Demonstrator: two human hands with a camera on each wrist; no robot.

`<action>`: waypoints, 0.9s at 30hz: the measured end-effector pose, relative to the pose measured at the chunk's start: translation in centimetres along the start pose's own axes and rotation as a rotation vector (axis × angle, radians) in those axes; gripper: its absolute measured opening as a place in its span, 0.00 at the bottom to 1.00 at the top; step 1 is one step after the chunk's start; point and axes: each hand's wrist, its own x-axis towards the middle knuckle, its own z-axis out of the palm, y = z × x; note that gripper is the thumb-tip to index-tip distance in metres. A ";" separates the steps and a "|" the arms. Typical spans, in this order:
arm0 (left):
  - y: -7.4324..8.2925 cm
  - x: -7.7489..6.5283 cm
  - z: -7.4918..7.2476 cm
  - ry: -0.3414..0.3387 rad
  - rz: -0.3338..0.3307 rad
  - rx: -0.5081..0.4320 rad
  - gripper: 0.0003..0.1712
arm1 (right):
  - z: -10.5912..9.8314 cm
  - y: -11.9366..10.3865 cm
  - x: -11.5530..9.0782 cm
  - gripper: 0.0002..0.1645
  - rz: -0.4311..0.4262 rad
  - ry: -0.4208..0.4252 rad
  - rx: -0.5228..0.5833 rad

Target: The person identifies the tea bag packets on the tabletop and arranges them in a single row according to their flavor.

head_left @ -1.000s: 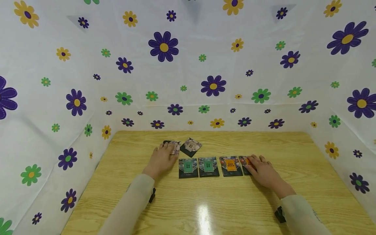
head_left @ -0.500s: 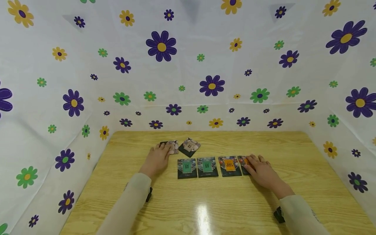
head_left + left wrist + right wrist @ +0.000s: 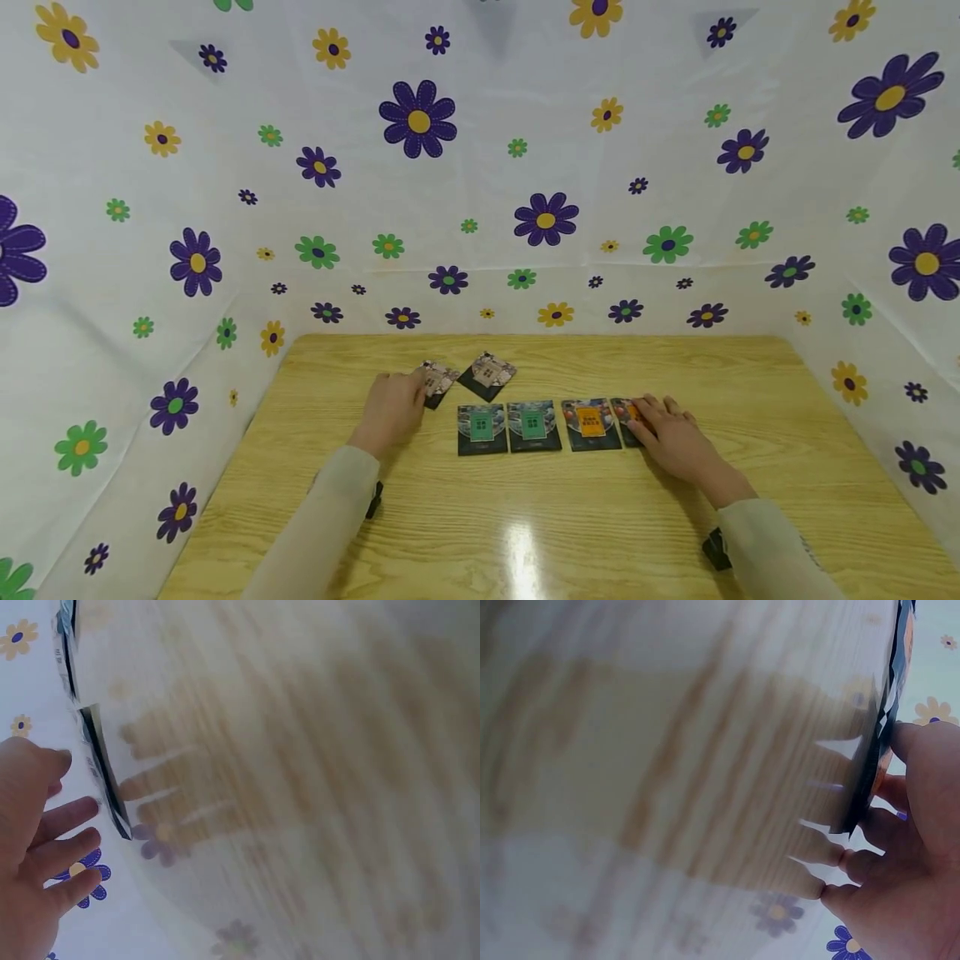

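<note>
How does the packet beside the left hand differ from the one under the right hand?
The beige packet by the left hand lies at a slant; the orange packet under the right hand lies nearly straight. The beige packet's label is pale, the orange packet's bright. The beige packet sits farther back than the orange packet. Both have dark lower parts.

Place: screened-off work corner, kind of building unclear | Screening: white flower-print sheeting point(image 3: 480, 179) across back and both sides | Surface: glossy wood-grain tabletop point(image 3: 600, 525) reaching the sheeting
</note>
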 end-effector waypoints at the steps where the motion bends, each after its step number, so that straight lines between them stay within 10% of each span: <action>1: -0.1 0.2 0.1 -0.001 0.004 -0.013 0.22 | 0.0 0.0 0.0 0.36 0.002 -0.001 0.001; 15: -0.5 0.7 -0.2 -0.304 -0.036 -0.048 0.33 | -0.2 -0.2 0.0 0.35 0.004 -0.004 0.005; 27: -0.5 -1.6 -1.5 -0.280 -0.019 0.046 0.36 | -0.1 -0.3 0.1 0.35 0.002 -0.010 0.000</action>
